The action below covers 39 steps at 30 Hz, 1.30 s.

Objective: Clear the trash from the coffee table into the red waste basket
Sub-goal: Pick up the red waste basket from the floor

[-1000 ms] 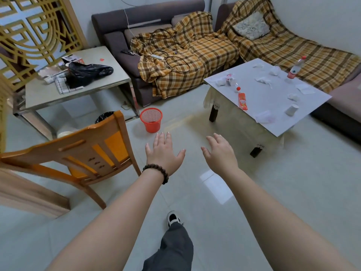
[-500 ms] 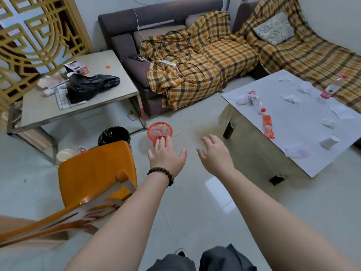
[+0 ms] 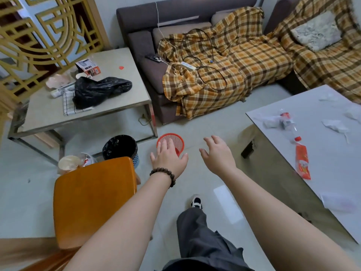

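Note:
A small red mesh waste basket (image 3: 175,139) stands on the floor beside the grey side table. My left hand (image 3: 168,157), fingers straight and holding nothing, is stretched out in front of it and covers its near rim. My right hand (image 3: 217,155) hovers to the basket's right, fingers relaxed and empty. On the white coffee table (image 3: 320,173) at the right lie a red snack wrapper (image 3: 302,164), a clear plastic bottle with a red cap (image 3: 290,128) and several crumpled white tissues (image 3: 335,127).
An orange wooden chair (image 3: 93,196) stands close at my left. A black-lined bin (image 3: 120,146) sits left of the red basket. The grey side table (image 3: 109,106) carries a black bag. Sofas with a plaid blanket (image 3: 224,71) line the back. My leg and shoe (image 3: 196,201) are below.
I have walked closer to the red basket; it looms larger and my left hand now overlaps its rim. The chair has slid nearer on my left, and the coffee table has shifted right.

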Available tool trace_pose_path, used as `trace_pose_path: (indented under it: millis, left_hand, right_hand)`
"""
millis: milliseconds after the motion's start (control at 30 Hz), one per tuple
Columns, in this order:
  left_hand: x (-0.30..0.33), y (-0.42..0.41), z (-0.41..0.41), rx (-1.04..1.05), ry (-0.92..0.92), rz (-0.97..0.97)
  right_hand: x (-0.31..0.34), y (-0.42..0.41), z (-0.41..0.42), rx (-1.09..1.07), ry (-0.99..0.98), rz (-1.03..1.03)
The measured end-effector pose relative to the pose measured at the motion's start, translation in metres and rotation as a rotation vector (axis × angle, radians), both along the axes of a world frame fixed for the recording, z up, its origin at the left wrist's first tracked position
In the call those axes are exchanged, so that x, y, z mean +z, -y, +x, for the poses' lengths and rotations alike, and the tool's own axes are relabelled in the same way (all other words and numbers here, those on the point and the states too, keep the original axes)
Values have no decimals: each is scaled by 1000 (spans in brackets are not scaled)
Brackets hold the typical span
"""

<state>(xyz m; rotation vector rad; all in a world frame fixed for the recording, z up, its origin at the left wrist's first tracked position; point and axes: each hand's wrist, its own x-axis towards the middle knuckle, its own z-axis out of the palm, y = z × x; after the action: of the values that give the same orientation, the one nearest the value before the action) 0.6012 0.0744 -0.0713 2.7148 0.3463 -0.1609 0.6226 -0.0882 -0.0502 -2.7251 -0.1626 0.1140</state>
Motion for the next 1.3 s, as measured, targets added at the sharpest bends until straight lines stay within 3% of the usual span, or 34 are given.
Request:
trace_pose_path:
  millis: [400,767,1300]
  left_hand:
    - [-20,-15,187,105,-101,75]
    - [-67,-77,255,178,-293,57]
    - [-158,-170,347,88,-470,43]
  right_hand:
    - [-28,-30,213,131,-110,13]
    - [-81,-76,303,165,-290,-28]
    - [-180,-126,386,104,-534,-109]
